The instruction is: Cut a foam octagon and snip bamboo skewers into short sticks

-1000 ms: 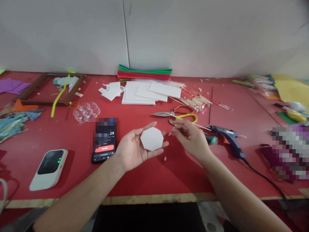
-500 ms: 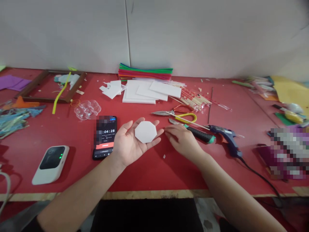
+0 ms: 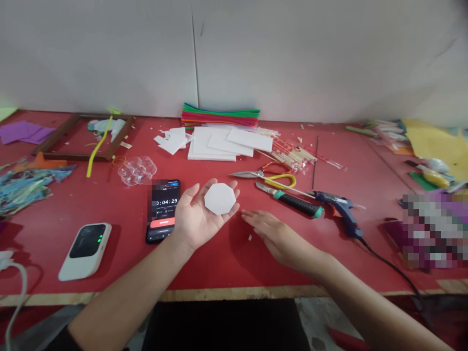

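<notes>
A flat white octagonal piece (image 3: 220, 199) lies on the fingers of my left hand (image 3: 199, 214), which is turned palm up and holds it in the middle of the view. Its thumb points up, apart from the piece. To the right, my right hand (image 3: 276, 234) is stretched out palm down, fingers extended and holding nothing. Its fingertips are close to the left fingers, with a small gap. A white scrap (image 3: 250, 238) lies by the right fingers. Beyond that hand are a utility knife (image 3: 296, 202) with a black grip and yellow-and-red-handled scissors (image 3: 278, 176).
A phone (image 3: 165, 209) showing a timer lies left of my left hand, near a white device (image 3: 86, 251). White sheets (image 3: 212, 146) and coloured pipe cleaners (image 3: 221, 114) sit at the back. A blue glue gun (image 3: 340, 209) with a trailing cord lies at right; a brown frame (image 3: 76, 157) at left.
My right hand has drawn slightly back towards me and straightened its fingers, uncovering more of the utility knife. The octagonal piece stays on my left hand. The view has shifted slightly.
</notes>
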`<control>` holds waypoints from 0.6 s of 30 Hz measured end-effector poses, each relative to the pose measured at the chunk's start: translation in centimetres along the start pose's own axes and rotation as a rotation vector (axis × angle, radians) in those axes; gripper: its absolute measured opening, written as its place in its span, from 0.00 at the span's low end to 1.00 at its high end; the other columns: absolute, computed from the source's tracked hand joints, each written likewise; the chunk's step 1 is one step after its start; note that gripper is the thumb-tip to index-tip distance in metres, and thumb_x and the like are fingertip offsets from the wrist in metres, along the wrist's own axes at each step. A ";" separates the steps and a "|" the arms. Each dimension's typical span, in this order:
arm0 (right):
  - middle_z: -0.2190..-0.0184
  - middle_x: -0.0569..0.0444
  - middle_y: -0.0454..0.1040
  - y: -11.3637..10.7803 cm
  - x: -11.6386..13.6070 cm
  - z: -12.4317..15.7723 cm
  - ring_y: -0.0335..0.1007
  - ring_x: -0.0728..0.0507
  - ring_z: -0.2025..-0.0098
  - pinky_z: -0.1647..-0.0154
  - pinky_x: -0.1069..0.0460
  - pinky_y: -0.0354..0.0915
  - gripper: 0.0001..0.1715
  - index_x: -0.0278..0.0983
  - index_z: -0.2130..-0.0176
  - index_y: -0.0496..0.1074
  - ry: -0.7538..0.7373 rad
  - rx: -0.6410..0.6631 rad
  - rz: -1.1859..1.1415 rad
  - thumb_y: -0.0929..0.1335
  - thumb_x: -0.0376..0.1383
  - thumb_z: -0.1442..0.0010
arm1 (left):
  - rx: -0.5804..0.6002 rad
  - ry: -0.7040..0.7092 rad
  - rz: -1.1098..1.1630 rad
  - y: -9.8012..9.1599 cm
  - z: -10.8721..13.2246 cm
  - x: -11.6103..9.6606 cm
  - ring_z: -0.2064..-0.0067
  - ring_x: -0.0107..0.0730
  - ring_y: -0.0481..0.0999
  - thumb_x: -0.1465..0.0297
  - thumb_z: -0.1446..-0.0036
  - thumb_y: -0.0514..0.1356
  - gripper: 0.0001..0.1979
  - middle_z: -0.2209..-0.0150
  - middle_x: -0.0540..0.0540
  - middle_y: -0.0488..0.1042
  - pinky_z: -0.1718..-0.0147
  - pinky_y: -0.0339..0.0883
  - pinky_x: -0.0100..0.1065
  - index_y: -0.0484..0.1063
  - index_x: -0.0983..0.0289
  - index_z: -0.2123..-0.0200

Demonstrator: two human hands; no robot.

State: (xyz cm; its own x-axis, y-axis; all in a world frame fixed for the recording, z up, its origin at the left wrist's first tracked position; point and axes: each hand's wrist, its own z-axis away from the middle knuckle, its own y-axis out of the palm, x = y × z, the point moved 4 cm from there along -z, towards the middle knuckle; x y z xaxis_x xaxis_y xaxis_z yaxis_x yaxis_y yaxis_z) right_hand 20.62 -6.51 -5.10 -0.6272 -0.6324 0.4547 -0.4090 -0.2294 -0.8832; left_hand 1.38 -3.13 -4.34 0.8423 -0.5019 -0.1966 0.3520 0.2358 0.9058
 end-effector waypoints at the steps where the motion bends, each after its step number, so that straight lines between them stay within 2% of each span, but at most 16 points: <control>1: 0.37 0.44 0.69 -0.2 0.1 0.3 0.64 0.40 0.35 0.37 0.40 0.67 0.31 0.36 0.36 0.65 0.001 -0.013 -0.027 0.57 0.25 0.34 | 0.000 0.002 0.002 0.0 0.0 0.0 0.39 0.54 0.72 0.62 0.40 0.58 0.12 0.43 0.65 0.74 0.48 0.70 0.50 0.77 0.60 0.60; 3: 0.38 0.44 0.70 -0.8 0.0 0.8 0.66 0.41 0.36 0.38 0.41 0.68 0.28 0.36 0.38 0.68 0.066 -0.078 -0.044 0.57 0.26 0.34 | 0.002 0.010 0.005 0.0 -0.1 -0.1 0.39 0.54 0.71 0.62 0.40 0.58 0.11 0.43 0.65 0.74 0.48 0.70 0.50 0.77 0.60 0.60; 6: 0.43 0.41 0.74 -1.1 -0.2 1.0 0.71 0.37 0.41 0.41 0.38 0.70 0.23 0.34 0.42 0.70 0.180 -0.155 0.005 0.59 0.29 0.32 | 0.006 0.024 0.000 0.0 -0.1 -0.2 0.39 0.53 0.71 0.62 0.41 0.58 0.11 0.43 0.64 0.74 0.48 0.70 0.49 0.76 0.60 0.60; 10: 0.45 0.43 0.76 -0.3 1.3 0.7 0.73 0.40 0.44 0.44 0.41 0.72 0.24 0.36 0.40 0.68 0.061 -0.100 -0.078 0.60 0.29 0.33 | 0.001 0.031 -0.018 -0.1 -0.1 -0.3 0.39 0.52 0.72 0.63 0.41 0.59 0.10 0.44 0.64 0.75 0.48 0.71 0.49 0.76 0.60 0.60; 12: 0.45 0.44 0.75 -0.2 1.8 0.7 0.72 0.42 0.44 0.43 0.43 0.71 0.25 0.38 0.39 0.66 0.018 -0.113 -0.127 0.59 0.27 0.32 | 0.001 0.035 -0.020 -0.1 -0.1 -0.3 0.39 0.53 0.71 0.63 0.41 0.59 0.11 0.44 0.64 0.75 0.48 0.71 0.49 0.76 0.60 0.60; 15: 0.46 0.44 0.75 -0.4 1.4 0.5 0.72 0.40 0.44 0.43 0.41 0.70 0.24 0.39 0.40 0.68 0.092 -0.108 -0.101 0.62 0.29 0.33 | 0.007 0.039 -0.027 -0.1 -0.1 -0.4 0.39 0.54 0.71 0.63 0.41 0.58 0.11 0.44 0.64 0.75 0.48 0.71 0.51 0.75 0.61 0.59; 18: 0.50 0.44 0.75 -0.1 0.5 0.2 0.73 0.39 0.49 0.46 0.41 0.71 0.22 0.38 0.43 0.71 0.199 0.002 -0.091 0.68 0.34 0.36 | 0.008 0.031 -0.058 -0.1 0.0 -0.4 0.40 0.56 0.72 0.64 0.41 0.58 0.11 0.45 0.64 0.75 0.48 0.70 0.57 0.75 0.61 0.58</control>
State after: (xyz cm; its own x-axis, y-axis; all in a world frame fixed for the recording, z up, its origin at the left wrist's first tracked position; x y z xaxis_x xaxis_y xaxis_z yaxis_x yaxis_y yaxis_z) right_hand 20.53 -6.96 -4.84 -0.7065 -0.4504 0.5459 -0.4685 -0.2804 -0.8378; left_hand 1.00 -2.93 -4.31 0.8326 -0.4886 -0.2607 0.3977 0.1999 0.8955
